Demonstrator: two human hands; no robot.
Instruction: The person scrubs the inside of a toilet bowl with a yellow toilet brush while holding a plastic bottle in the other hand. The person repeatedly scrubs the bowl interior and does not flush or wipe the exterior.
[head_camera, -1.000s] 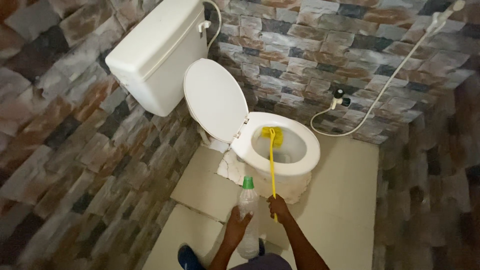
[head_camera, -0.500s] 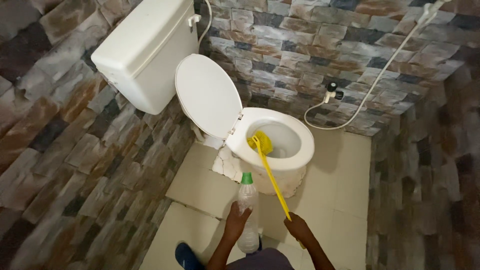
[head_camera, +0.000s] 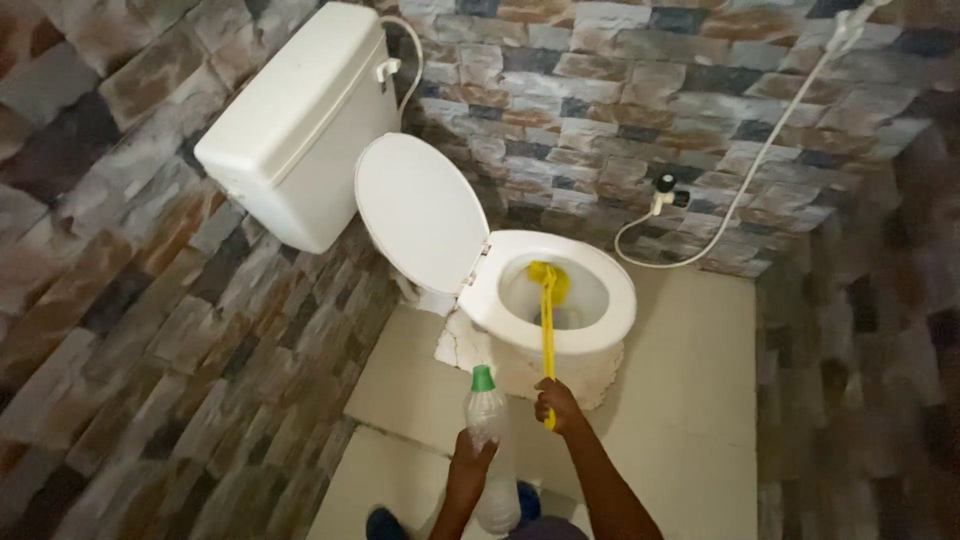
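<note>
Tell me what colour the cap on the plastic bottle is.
Green. The bottle cap shows best in the head view, above the left hand.

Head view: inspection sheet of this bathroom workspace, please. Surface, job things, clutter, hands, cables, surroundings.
Surface: pale tiled floor, cracked patch at the toilet base.
Job's things: yellow toilet brush, head inside the toilet bowl; clear plastic bottle with green cap, upright.
Clutter: nothing seen.
Hands: right hand grips the brush handle; left hand holds the bottle.
Cables: white spray hose loops from a wall valve up to the top right corner.
Surroundings: seat lid raised, white cistern, stone-pattern wall tiles; blue footwear at the bottom edge.
</note>
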